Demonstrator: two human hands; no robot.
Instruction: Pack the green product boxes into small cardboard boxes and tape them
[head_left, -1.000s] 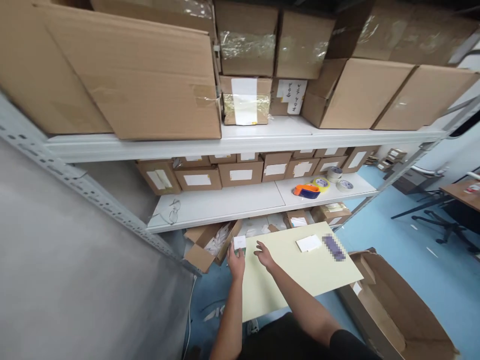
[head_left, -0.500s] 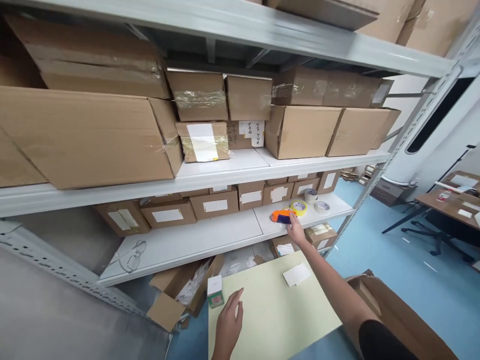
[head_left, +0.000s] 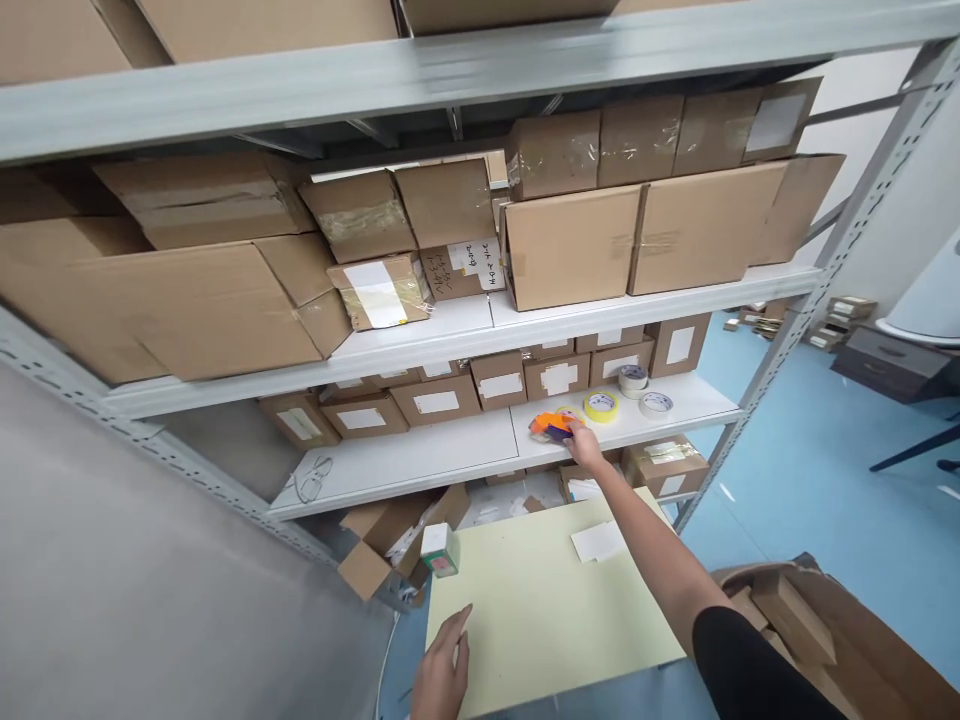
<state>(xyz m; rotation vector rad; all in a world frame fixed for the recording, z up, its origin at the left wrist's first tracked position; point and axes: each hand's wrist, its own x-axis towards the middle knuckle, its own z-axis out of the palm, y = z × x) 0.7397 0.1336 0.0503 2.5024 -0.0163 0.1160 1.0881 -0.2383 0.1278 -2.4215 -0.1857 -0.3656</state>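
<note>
My right hand [head_left: 582, 446] reaches over the table to the lower shelf, its fingers closed on an orange and dark-blue tape dispenser [head_left: 553, 426]. Just right of the dispenser lies a yellow tape roll [head_left: 601, 405]. Farther right are white tape rolls [head_left: 655, 403]. My left hand [head_left: 442, 668] is at the left edge of the pale yellow table [head_left: 540, 600], its fingers stretched out and holding nothing. A small white and green box [head_left: 440, 549] stands at the table's far left corner. White paper pieces [head_left: 598, 541] lie near the right forearm.
A grey metal rack holds many cardboard boxes [head_left: 570, 250]. Glasses [head_left: 310, 480] lie at the left of the lower shelf [head_left: 420, 458]. An open carton [head_left: 405, 535] sits left behind the table. A large box with smaller cartons [head_left: 791, 615] stands at lower right.
The tape dispenser has moved left, away from the yellow tape roll, with my right hand on it. My left hand stays near the table's left edge. The view has shifted.
</note>
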